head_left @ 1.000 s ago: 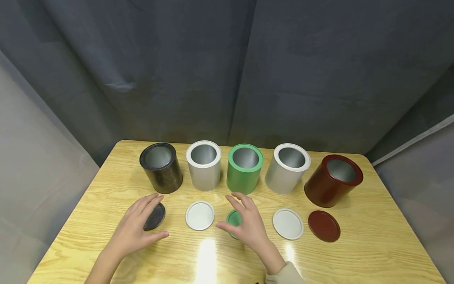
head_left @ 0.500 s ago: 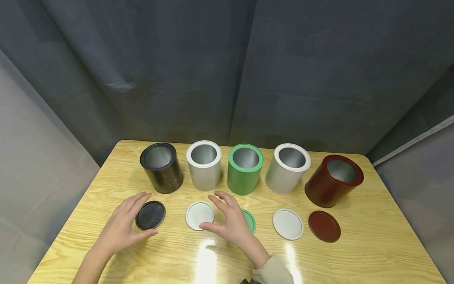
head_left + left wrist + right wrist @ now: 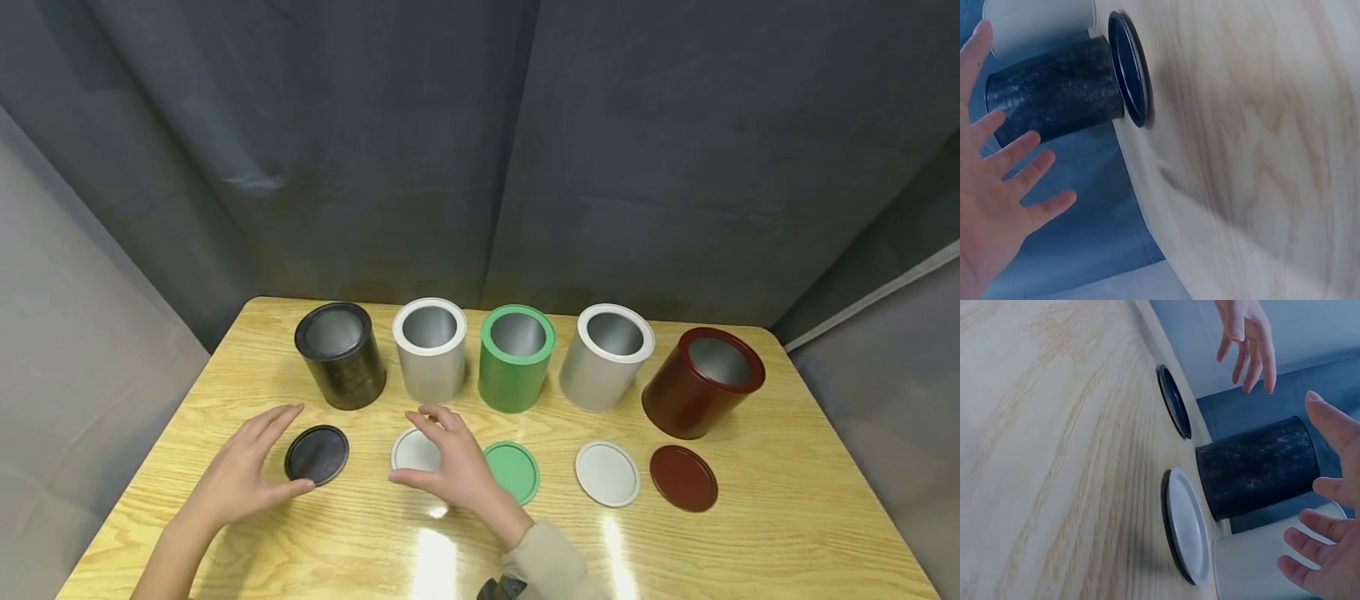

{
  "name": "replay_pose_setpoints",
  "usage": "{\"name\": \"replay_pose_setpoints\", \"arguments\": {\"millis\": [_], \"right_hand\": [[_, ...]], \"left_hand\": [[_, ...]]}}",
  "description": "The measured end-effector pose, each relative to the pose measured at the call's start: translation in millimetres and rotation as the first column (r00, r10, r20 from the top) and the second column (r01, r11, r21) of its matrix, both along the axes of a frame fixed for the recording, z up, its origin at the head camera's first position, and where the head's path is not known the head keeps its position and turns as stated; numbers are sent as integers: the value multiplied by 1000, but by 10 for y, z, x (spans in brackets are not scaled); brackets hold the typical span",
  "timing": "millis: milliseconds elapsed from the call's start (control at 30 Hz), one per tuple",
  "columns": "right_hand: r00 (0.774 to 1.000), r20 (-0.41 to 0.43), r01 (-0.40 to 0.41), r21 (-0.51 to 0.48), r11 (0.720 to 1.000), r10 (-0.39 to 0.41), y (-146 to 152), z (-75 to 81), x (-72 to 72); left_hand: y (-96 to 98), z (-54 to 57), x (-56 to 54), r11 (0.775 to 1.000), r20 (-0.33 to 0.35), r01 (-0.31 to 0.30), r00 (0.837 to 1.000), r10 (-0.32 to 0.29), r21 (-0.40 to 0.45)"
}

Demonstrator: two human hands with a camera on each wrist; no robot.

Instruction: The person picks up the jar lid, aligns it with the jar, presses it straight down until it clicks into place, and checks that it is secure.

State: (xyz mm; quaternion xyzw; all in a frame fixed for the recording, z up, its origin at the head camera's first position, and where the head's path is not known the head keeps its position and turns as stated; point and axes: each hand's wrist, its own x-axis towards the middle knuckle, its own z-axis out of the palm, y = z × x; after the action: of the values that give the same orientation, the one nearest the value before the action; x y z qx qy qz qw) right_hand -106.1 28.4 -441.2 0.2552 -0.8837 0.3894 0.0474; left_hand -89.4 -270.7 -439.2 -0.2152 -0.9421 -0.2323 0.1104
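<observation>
My left hand (image 3: 242,471) hovers just left of the black lid (image 3: 317,456), thumb and fingers spread apart and holding nothing. Over the left white lid (image 3: 412,451) is my right hand (image 3: 452,461), its thumb and fingers also apart with nothing between them; it hides part of that lid. In the right wrist view the white lid (image 3: 1189,528) lies flat on the table, apart from the fingers. Behind the lids stand an open black can (image 3: 343,358), a white can (image 3: 432,354) and a green can (image 3: 514,367). The green lid (image 3: 513,472) lies right of my right hand.
Another white can (image 3: 600,362) and a dark red can (image 3: 693,387) stand at the back right. In front of them lie a white lid (image 3: 607,473) and a dark red lid (image 3: 683,477). A dark curtain (image 3: 480,150) hangs behind the wooden table (image 3: 787,533).
Both hands have moved left. The right one has gone from over the green lid to the left white lid; the left one has uncovered the black lid. Cans and lids stay in place.
</observation>
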Motion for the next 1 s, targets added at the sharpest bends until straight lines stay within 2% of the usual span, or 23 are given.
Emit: {"name": "replay_pose_setpoints", "arguments": {"millis": [100,200,433,600,800,1000], "right_hand": [[1000,-9,-12,18,1000,12,-65,-32,-34],[1000,-4,-29,25,999,29,-123,-74,-70],[998,37,-48,65,997,46,-257,-146,-134],[998,21,-59,134,989,57,-360,-164,-166],[997,-31,-62,240,969,72,-492,-253,-232],[996,-66,-34,386,922,64,-641,-372,-259]], "left_hand": [[-50,-14,-13,1000,82,-3,997,0,31],[-89,-37,-28,998,133,5,991,-14,70],[-180,-103,-67,995,146,14,989,-29,102],[-261,-183,-106,996,202,-1,979,-16,86],[-344,-263,-164,997,265,-13,964,-7,75],[-399,-341,-204,999,294,-4,956,-12,54]]}}
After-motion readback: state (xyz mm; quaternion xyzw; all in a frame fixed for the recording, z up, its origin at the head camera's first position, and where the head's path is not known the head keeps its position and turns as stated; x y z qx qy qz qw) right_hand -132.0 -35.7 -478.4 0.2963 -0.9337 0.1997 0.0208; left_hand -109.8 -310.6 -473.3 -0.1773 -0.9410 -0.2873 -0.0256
